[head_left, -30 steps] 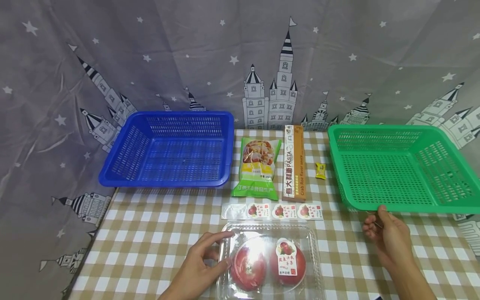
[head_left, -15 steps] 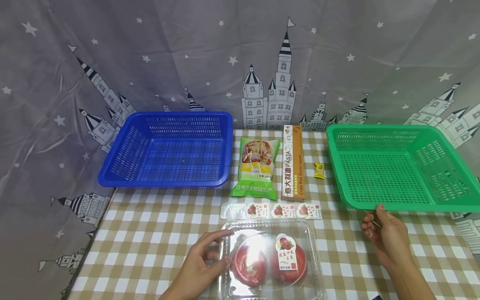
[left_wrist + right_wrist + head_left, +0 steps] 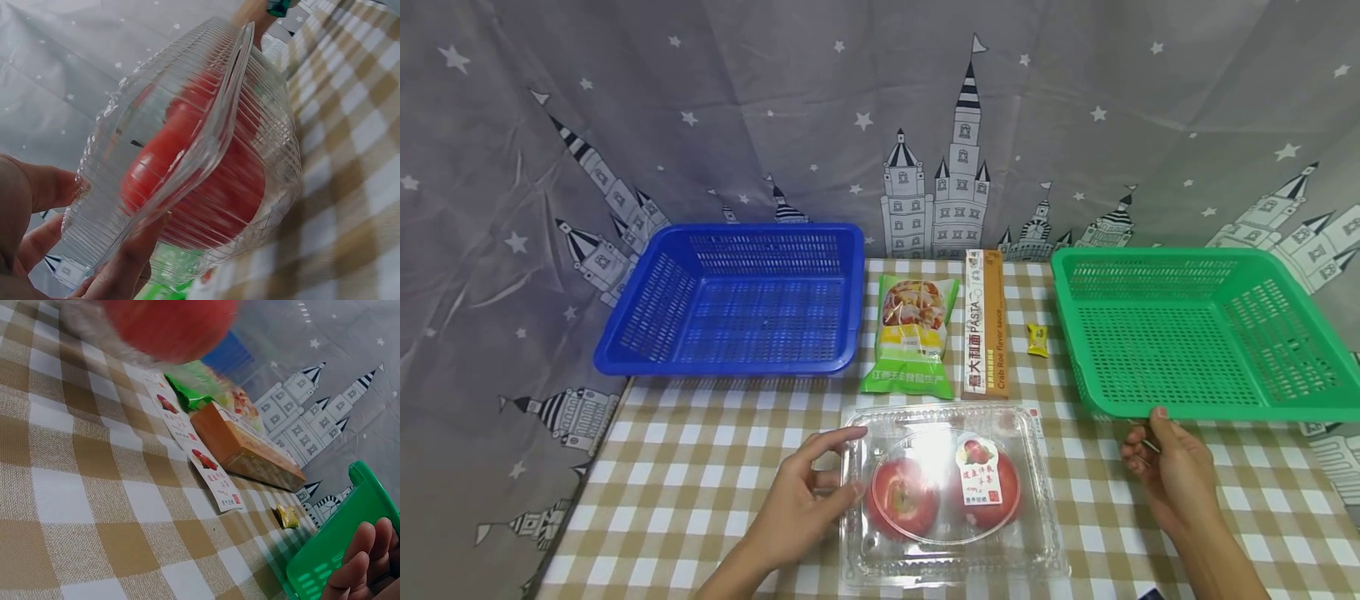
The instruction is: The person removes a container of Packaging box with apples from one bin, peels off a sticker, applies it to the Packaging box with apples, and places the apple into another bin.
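Note:
A clear plastic clamshell box (image 3: 955, 560) holds two red apples (image 3: 901, 510); a printed apple sticker (image 3: 979, 473) is on its lid. My left hand (image 3: 801, 500) grips the box by its left side, the thumb and fingers spread on its wall in the left wrist view. In the right wrist view the box is blurred and appears raised over the cloth. Beneath its far edge lies a strip of apple stickers (image 3: 209, 465), mostly covered in the head view. My right hand (image 3: 1176, 471) is at the green basket's (image 3: 1187, 412) front rim, fingers loosely curled; contact is unclear.
A blue basket (image 3: 722, 367) stands at the back left. Between the baskets lie a green-and-yellow food packet (image 3: 913, 333), a pasta box (image 3: 985, 325) and a small yellow wrapped item (image 3: 1037, 340). A dark object (image 3: 1150, 594) shows at the bottom edge. A grey curtain hangs behind.
My left hand has moved the box of apples away from me and slightly to the right, so it now covers most of the sticker strip. The right hand has stayed by the green basket.

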Action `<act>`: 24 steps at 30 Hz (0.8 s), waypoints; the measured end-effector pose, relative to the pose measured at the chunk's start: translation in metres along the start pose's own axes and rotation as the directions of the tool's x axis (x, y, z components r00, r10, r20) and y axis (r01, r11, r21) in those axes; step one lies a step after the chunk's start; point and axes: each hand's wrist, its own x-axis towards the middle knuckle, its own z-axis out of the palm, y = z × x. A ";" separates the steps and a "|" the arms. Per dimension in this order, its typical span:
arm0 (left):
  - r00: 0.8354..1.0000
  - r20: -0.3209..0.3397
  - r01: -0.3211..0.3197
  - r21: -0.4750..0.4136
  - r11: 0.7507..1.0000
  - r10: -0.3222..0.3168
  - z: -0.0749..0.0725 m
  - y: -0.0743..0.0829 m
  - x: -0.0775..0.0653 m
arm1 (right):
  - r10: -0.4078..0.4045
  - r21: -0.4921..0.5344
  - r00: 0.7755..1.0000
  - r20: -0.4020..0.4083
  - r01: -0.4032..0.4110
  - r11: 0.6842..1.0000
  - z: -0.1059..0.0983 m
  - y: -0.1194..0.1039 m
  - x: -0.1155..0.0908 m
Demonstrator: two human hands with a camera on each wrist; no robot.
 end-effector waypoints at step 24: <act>1.000 0.002 0.032 -0.031 0.999 -0.032 0.033 0.038 0.090 | -0.043 0.037 0.999 -0.017 0.044 0.998 -0.003 0.004 0.000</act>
